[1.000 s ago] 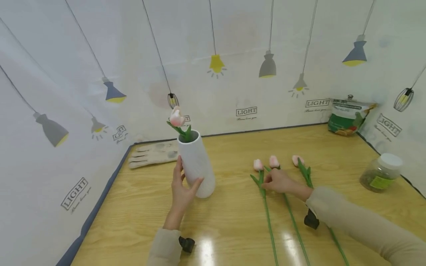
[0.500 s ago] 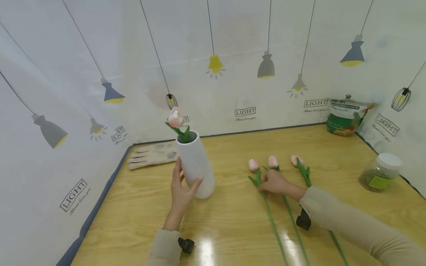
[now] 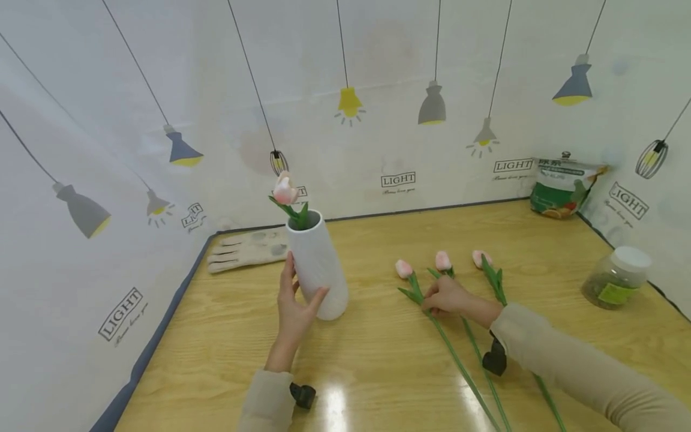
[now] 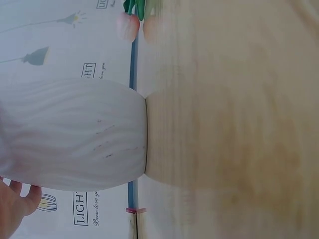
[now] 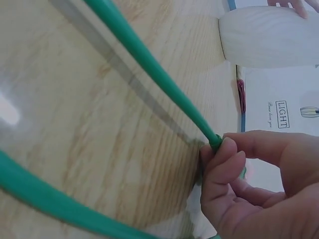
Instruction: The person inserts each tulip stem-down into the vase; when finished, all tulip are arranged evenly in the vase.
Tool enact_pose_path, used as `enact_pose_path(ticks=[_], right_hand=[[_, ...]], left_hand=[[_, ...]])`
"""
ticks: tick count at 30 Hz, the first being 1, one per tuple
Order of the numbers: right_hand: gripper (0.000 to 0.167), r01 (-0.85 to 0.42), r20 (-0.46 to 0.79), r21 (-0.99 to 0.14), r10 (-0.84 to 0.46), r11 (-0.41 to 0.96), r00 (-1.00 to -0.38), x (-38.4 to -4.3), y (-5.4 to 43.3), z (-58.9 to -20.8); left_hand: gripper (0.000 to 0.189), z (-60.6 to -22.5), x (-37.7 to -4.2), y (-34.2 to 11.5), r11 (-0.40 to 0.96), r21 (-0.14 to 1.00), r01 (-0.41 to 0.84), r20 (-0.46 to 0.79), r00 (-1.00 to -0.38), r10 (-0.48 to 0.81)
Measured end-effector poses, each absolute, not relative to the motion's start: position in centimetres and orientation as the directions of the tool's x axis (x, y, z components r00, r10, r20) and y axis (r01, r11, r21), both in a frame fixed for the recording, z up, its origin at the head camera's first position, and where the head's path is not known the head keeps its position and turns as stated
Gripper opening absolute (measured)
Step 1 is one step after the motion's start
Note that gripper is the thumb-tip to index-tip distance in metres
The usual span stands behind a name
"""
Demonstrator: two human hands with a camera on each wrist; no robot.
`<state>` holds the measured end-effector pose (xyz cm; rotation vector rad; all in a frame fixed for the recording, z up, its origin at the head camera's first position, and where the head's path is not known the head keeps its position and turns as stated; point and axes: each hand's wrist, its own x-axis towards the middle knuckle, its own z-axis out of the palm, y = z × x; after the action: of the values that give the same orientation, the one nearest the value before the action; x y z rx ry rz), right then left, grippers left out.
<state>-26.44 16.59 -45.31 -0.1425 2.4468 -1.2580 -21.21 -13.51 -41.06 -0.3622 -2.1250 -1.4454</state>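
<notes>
A white vase (image 3: 318,264) with a wavy surface stands on the wooden table, one pink tulip (image 3: 286,191) rising from its mouth. My left hand (image 3: 296,309) grips the vase's lower body, thumb in front and fingers round the left side. On the right, my right hand (image 3: 450,296) pinches the green stem (image 5: 164,79) of the leftmost lying tulip (image 3: 403,269), just below its leaves. Its stem slants toward the near right. Two more tulips lie beside it: a middle tulip (image 3: 443,261), partly hidden by my right hand, and a right tulip (image 3: 482,260).
Behind the vase lies a pale work glove (image 3: 245,251). A clear jar (image 3: 618,279) with a white lid stands at the right. A green and white bag (image 3: 564,189) leans in the far right corner. Lamp-printed sheeting (image 3: 394,138) walls the table (image 3: 372,348).
The pinched tulip has swung: its bloom has shifted left and its stem's lower end right. My right hand has moved only slightly; my left hand and the vase stay in place.
</notes>
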Motion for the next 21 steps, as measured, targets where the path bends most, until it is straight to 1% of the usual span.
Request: enact_pose_path(ticks=[6,10,15,21], right_hand=[[0.014,0.071,-0.271,-0.807,-0.260,0.587,-0.927,-26.4,16.6,-45.6],[0.013,0.052,-0.252,-0.812,-0.270,0.581,-0.929,-26.4,16.7,-45.7],[0.020,0.022,-0.222,-0.837,-0.303,0.546,-0.927,-26.8,17.2,-45.4],[0.028,-0.020,-0.143,-0.871,-0.293,0.491,-0.946,-26.9,17.5,-44.2]], left_hand=[[0.085,-41.0,-21.3,-13.6,0.393,0.762,0.515,0.581,-0.811,-0.066],[0.085,-41.0,-21.3,-13.6,0.397,0.757,0.520,0.585,-0.809,-0.056],[0.084,-40.9,-21.2,-13.6,0.403,0.756,0.515,0.582,-0.812,-0.054],[0.084,-40.8,-21.1,-13.6,0.414,0.754,0.510,0.581,-0.812,-0.057]])
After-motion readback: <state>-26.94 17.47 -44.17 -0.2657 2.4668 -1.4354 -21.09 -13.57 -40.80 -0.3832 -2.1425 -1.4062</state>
